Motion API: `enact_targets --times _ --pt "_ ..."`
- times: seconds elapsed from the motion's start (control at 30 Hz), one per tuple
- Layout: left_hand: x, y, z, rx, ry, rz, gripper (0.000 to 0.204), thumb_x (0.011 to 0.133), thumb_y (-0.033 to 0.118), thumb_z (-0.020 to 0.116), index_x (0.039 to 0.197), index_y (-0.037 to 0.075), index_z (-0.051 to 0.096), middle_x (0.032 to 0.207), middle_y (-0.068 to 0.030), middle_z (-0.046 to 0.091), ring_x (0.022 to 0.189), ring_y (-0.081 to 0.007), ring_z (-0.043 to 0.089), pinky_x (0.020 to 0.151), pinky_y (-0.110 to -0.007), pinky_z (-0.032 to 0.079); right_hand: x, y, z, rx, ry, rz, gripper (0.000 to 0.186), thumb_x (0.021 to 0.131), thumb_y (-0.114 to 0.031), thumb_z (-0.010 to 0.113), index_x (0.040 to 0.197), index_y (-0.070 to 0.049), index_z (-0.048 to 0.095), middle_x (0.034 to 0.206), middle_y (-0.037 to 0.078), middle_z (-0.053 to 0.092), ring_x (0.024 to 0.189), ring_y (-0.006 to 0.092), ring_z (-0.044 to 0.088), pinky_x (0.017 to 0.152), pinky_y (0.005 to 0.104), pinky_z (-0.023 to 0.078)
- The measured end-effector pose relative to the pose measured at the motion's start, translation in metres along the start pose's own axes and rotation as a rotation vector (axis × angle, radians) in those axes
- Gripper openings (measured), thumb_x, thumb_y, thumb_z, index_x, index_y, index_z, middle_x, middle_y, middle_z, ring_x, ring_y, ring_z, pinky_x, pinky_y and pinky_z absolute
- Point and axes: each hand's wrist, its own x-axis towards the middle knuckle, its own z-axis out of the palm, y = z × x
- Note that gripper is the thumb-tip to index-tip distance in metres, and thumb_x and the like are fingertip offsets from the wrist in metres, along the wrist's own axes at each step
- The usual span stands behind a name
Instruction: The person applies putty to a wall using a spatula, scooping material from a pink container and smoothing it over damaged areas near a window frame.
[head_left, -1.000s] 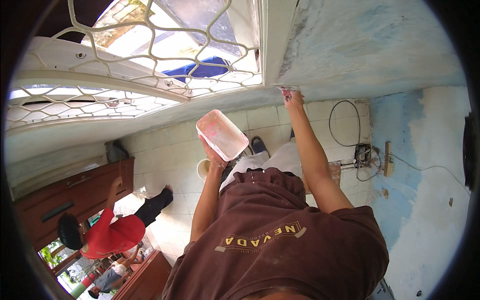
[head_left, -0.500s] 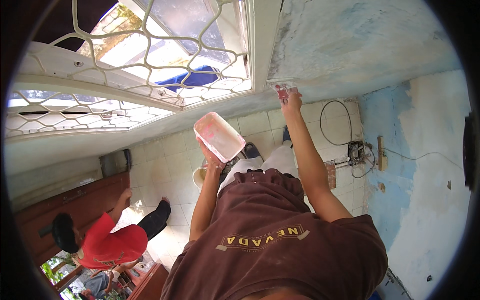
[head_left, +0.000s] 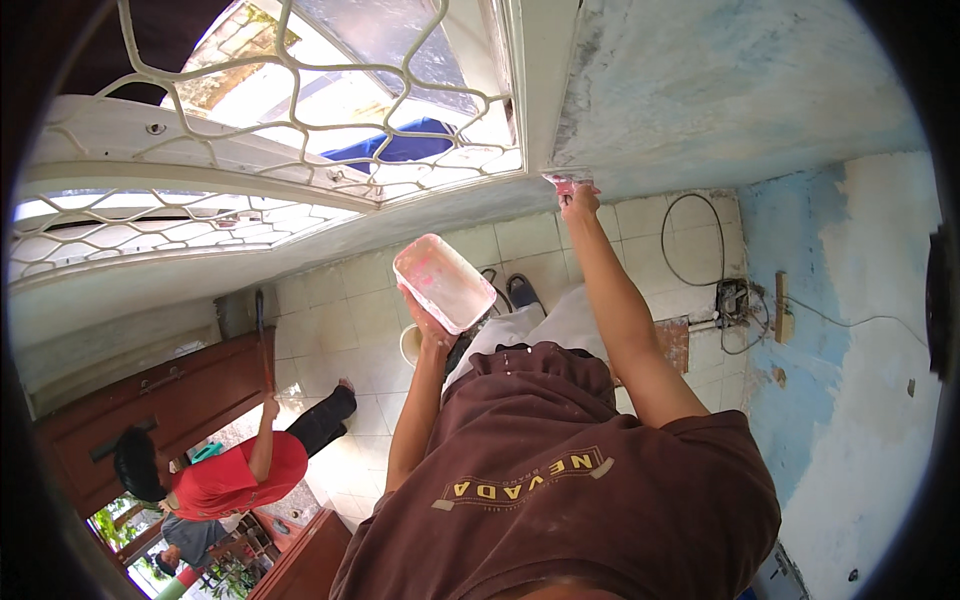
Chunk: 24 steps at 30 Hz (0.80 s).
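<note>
My left hand [head_left: 428, 322] grips a shallow rectangular plastic tub [head_left: 447, 284] from its near left side. The tub has a whitish inside with pink smears and is tilted so that its inside shows. My right hand [head_left: 580, 204] is stretched forward, closed on a red putty knife [head_left: 573, 187]. The knife lies against the patchy blue-grey wall [head_left: 740, 90], low down beside the window frame [head_left: 537, 85]. Its blade is mostly hidden at this angle.
A white window grille [head_left: 290, 125] fills the upper left. A bucket [head_left: 410, 345] stands by my legs. A black cable [head_left: 665, 245] loops near an open wall box [head_left: 733, 298]. At left, a person in red [head_left: 240, 480] holds a long stick [head_left: 266, 350]; another person [head_left: 190, 538] is beyond.
My right hand and the putty knife have moved slightly down along the wall's edge. My left hand still holds the tub. The person in red has shifted, and the long stick now shows clearly.
</note>
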Motion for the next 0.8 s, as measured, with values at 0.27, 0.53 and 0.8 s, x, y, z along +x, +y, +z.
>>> enact_targets --times 0.27,0.53,0.8 --pt "0.020 -0.005 0.004 -0.055 -0.015 -0.020 0.086 0.093 0.078 0.046 0.151 0.014 0.041 0.139 -0.0106 0.057 0.123 -0.0360 0.060 0.100 -0.060 0.053 -0.042 -0.045 0.025 -0.038 -0.117 -0.010 0.035 0.098 0.002 0.055 0.131 0.002 0.045 0.119 0.019 0.061 0.091 0.0278 0.069 0.079 0.0409 0.062" --pt "0.025 -0.007 0.028 -0.043 -0.092 -0.034 0.087 0.094 0.078 0.043 0.151 0.013 0.040 0.139 -0.0123 0.057 0.124 -0.0344 0.060 0.102 -0.058 0.053 -0.076 -0.060 -0.005 -0.042 -0.163 -0.120 0.032 0.094 0.001 0.061 0.125 0.002 0.051 0.115 0.016 0.062 0.102 0.0279 0.067 0.082 0.0388 0.063" --pt "0.024 -0.001 0.014 0.072 0.058 0.006 0.088 0.094 0.079 0.042 0.152 0.013 0.040 0.139 -0.0118 0.057 0.124 -0.0342 0.060 0.102 -0.056 0.053 0.024 -0.031 -0.011 0.007 -0.057 0.092 0.027 0.093 0.001 0.053 0.116 0.015 0.053 0.104 0.025 0.064 0.085 0.0360 0.070 0.066 0.0336 0.063"
